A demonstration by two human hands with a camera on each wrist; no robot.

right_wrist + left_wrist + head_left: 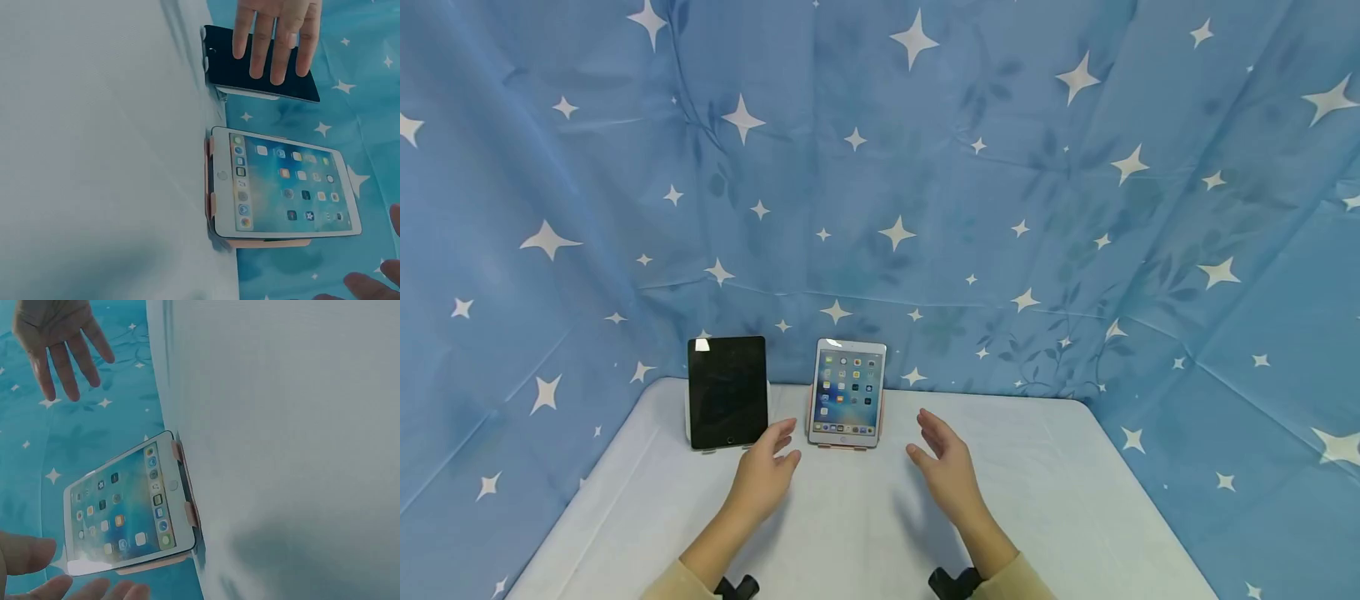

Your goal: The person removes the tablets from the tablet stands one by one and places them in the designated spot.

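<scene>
A white tablet (847, 392) with a lit home screen of app icons leans upright on a pink stand (191, 514) at the back of the table. To its left a black tablet (727, 392) with a dark screen leans on a white stand (247, 93). My left hand (764, 473) hovers in front of the gap between the two tablets, fingers relaxed and nothing held. My right hand (947, 471) is to the right of the white tablet, apart from it, fingers loosely bent and nothing in them.
A white cloth covers the table (865, 533). Behind and at both sides hangs a blue curtain (880, 208) with white stars, close behind the tablets. Black wrist straps (955, 583) sit at the sleeve cuffs.
</scene>
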